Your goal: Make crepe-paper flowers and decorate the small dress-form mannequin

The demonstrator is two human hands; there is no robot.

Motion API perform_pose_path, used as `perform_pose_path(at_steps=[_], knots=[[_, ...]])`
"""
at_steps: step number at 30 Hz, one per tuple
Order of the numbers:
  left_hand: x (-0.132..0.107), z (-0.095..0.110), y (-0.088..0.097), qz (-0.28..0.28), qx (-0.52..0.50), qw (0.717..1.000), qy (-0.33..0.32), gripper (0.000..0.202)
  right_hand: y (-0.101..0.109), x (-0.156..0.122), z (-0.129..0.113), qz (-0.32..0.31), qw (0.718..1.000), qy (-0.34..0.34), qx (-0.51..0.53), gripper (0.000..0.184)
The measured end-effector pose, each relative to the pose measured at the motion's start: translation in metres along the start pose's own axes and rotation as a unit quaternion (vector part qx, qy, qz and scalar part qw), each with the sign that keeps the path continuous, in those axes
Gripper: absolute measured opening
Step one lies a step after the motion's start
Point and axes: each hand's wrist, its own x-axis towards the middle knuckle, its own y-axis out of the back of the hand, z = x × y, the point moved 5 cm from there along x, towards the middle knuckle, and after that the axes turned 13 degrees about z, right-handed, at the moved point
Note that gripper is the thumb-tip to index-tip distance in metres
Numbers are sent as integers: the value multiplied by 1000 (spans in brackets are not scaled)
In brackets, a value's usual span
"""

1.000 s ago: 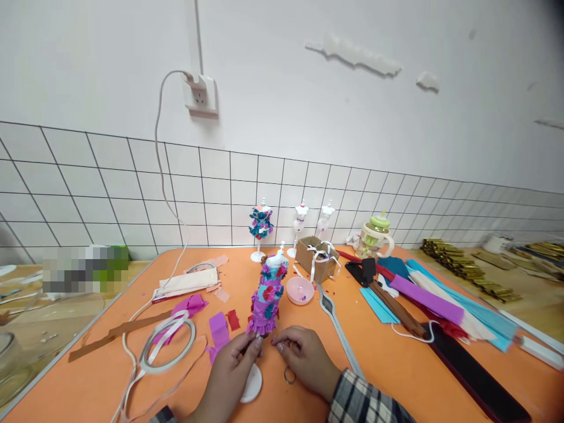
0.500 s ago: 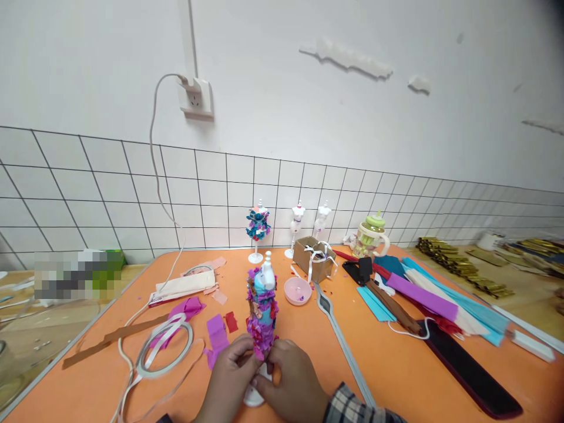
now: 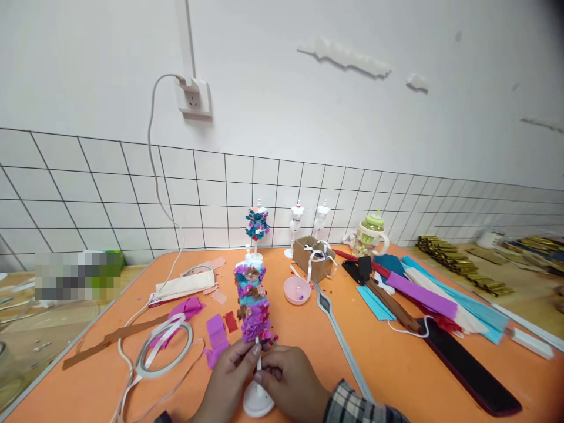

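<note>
A small white dress form [image 3: 254,301] covered in purple, blue, brown and magenta crinkled paper ruffles stands upright in front of me. Its thin post runs down to a round white base [image 3: 258,400]. My left hand [image 3: 229,376] is closed, thumb and fingers pinching the post just below the ruffles. Closed from the other side, my right hand [image 3: 293,376] has its thumb and curled fingers at the post, slightly lower. Some of the right fingers are hidden behind the thumb.
Left lie a double-sided tape roll [image 3: 165,351], brown paper strips and purple paper [image 3: 217,335]. Ahead are a pink bowl [image 3: 296,290], a ribboned cardboard box [image 3: 314,258] and other dress forms [image 3: 258,226]. At right are a drink bottle [image 3: 370,235], coloured paper rolls and a dark strip [image 3: 471,373].
The dress form has tilted and turned, its top moving left and its base showing more; a fuller front of ruffles now faces me. My hands stay near the post.
</note>
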Motion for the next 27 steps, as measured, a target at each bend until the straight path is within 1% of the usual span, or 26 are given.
perform_pose_path(at_steps=[3, 5, 13, 21, 27], knots=[[2, -2, 2, 15, 6, 1000, 17, 53, 0, 0, -3, -6, 1000, 9, 24, 20], [3, -4, 3, 18, 5, 1000, 21, 53, 0, 0, -2, -4, 1000, 13, 21, 19], [4, -7, 0, -13, 9, 1000, 6, 49, -4, 0, 4, -5, 998, 40, -44, 14], [1, -4, -4, -27, -11, 1000, 10, 49, -4, 0, 4, -7, 998, 38, -50, 12], [2, -5, -1, -23, 17, 1000, -7, 50, -3, 1, 5, -8, 998, 38, -49, 13]])
